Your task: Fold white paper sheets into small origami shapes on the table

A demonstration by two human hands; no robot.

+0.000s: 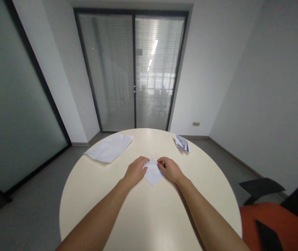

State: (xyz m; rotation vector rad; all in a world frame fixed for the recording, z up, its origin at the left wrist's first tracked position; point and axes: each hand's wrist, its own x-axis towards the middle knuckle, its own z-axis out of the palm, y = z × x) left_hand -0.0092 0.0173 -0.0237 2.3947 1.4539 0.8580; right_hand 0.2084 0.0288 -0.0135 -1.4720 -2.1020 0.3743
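A small folded sheet of white paper [153, 175] lies on the round table in front of me, shaped like a diamond with a crease down its middle. My left hand [138, 169] grips its left edge, thumb and fingers closed at the paper's side. On the opposite edge, my right hand [172, 168] pinches the paper with curled fingers. Both hands rest low over the tabletop, and the fingertips partly cover the paper's upper side corners.
On the cream round table [143, 212], a larger creased white sheet [110, 148] lies at the back left. A folded paper piece [181, 143] with bluish shading stands near the back right edge. An orange chair [277, 226] with black armrests is at the right.
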